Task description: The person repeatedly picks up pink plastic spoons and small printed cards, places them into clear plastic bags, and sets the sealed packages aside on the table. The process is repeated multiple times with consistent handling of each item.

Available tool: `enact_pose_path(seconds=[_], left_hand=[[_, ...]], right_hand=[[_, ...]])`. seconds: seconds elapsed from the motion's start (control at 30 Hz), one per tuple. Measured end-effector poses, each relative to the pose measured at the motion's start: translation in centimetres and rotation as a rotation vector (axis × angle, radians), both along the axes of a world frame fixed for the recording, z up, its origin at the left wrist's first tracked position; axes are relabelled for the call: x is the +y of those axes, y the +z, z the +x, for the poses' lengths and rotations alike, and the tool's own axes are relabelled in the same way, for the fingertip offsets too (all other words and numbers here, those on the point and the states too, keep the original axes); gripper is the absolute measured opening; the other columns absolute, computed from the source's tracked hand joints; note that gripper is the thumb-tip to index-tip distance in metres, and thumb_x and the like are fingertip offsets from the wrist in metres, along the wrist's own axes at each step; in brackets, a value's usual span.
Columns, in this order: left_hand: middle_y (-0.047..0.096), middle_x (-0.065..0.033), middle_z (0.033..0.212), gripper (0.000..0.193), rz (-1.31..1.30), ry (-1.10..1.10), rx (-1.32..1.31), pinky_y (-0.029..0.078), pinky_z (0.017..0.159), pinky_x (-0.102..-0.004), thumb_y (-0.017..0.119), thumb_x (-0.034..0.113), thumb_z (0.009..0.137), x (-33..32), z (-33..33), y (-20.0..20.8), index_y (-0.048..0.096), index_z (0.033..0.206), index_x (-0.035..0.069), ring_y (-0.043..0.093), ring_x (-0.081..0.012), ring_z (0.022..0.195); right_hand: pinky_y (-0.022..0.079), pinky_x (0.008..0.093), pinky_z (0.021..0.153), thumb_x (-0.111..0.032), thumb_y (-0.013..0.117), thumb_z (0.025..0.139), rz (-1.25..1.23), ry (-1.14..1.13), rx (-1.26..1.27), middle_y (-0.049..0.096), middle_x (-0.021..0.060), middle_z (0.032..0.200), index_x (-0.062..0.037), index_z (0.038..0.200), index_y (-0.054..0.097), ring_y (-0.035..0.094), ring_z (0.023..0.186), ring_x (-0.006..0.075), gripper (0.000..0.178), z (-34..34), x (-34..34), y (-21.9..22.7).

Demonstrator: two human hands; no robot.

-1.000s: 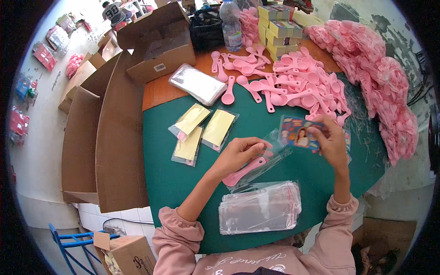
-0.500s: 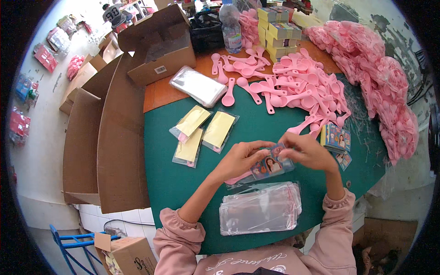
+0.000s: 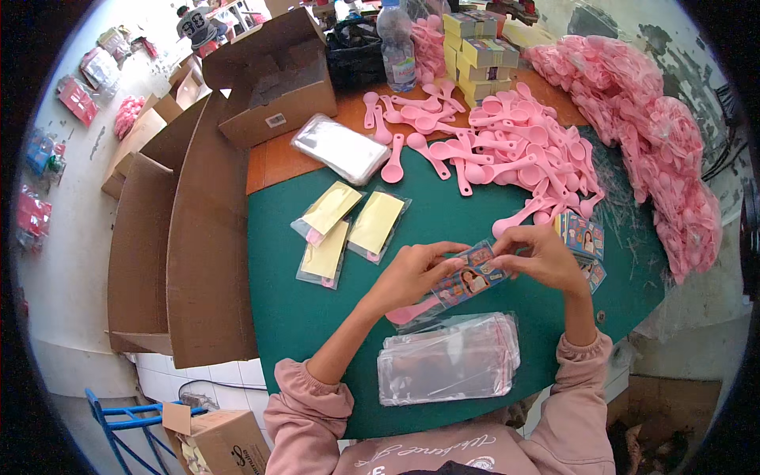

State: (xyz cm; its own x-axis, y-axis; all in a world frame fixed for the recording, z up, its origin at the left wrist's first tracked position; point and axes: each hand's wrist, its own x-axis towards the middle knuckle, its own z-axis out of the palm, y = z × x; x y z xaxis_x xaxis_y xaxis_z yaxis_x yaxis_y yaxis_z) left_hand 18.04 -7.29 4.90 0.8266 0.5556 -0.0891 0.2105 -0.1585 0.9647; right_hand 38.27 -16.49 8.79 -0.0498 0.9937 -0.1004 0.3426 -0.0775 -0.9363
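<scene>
Between my hands is a clear plastic bag with a colourful printed card [image 3: 473, 283] and a pink spoon [image 3: 412, 311]; the spoon's end points toward the lower left. My left hand [image 3: 413, 275] grips the bag's upper left side, thumb on the card. At the bag's right end, my right hand [image 3: 545, 257] has its thumb and fingers pinched on the edge. Just below lies a pile of clear plastic bags [image 3: 445, 362]. A stack of printed cards [image 3: 582, 235] sits beyond my right hand. To the left are three packets with yellow card backs [image 3: 377, 223].
Loose pink spoons [image 3: 529, 150] are heaped at the back right, beside bagged spoons [image 3: 633, 119]. Behind them stand a water bottle [image 3: 398, 51] and bundled cards [image 3: 483, 59]. Another clear bag stack [image 3: 340, 149] lies near an open cardboard box [image 3: 277, 95]. Larger cartons [image 3: 210, 237] line the left edge.
My right hand has shifted slightly right, from over the card to the bag's right end. More of the card's face shows now. My left hand stays nearly in place.
</scene>
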Motion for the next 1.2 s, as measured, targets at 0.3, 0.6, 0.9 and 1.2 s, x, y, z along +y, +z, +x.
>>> enact_pose_path(seconds=[0.3,0.6,0.9,1.2], left_hand=[[0.064,-0.0057,0.085,0.026,-0.019,-0.062,-0.009,0.048,0.069,-0.0238,0.051,0.016,0.089,0.1,-0.1,0.4,0.057,0.108,0.001,0.057,-0.0074,0.078],[0.059,-0.0037,0.069,0.022,0.084,-0.038,0.082,0.043,0.056,-0.0233,0.053,0.018,0.088,0.1,-0.2,0.5,0.059,0.094,-0.002,0.05,-0.0051,0.062],[0.061,-0.0128,0.066,0.023,0.134,0.018,0.06,0.043,0.054,-0.0302,0.055,0.022,0.085,0.0,-0.3,0.0,0.061,0.09,0.001,0.058,-0.0196,0.057],[0.06,-0.0125,0.064,0.022,0.148,0.004,0.083,0.042,0.052,-0.0307,0.055,0.022,0.085,-0.1,-0.2,0.2,0.061,0.09,0.001,0.056,-0.0203,0.054]], right_hand=[[0.045,0.0201,0.049,-0.008,0.059,0.081,-0.092,-0.087,0.145,0.06,0.0047,0.074,0.0021,0.088,0.061,0.056,0.059,0.0092,0.013,0.6,0.1,-0.8],[0.048,0.0222,0.058,-0.01,0.062,0.08,-0.085,0.056,0.19,0.06,0.0045,0.076,0.0045,0.092,0.061,0.056,0.065,0.0088,0.018,0.6,0.4,-2.6],[0.051,0.0232,0.058,-0.01,0.061,0.081,-0.105,0.083,0.244,0.062,0.0065,0.079,0.0048,0.094,0.061,0.058,0.066,0.0106,0.02,0.1,0.4,-2.4],[0.052,0.0236,0.054,-0.007,0.061,0.078,-0.073,0.103,0.019,0.061,0.0064,0.076,0.0034,0.091,0.062,0.057,0.065,0.0098,0.017,-0.5,0.3,-2.7]])
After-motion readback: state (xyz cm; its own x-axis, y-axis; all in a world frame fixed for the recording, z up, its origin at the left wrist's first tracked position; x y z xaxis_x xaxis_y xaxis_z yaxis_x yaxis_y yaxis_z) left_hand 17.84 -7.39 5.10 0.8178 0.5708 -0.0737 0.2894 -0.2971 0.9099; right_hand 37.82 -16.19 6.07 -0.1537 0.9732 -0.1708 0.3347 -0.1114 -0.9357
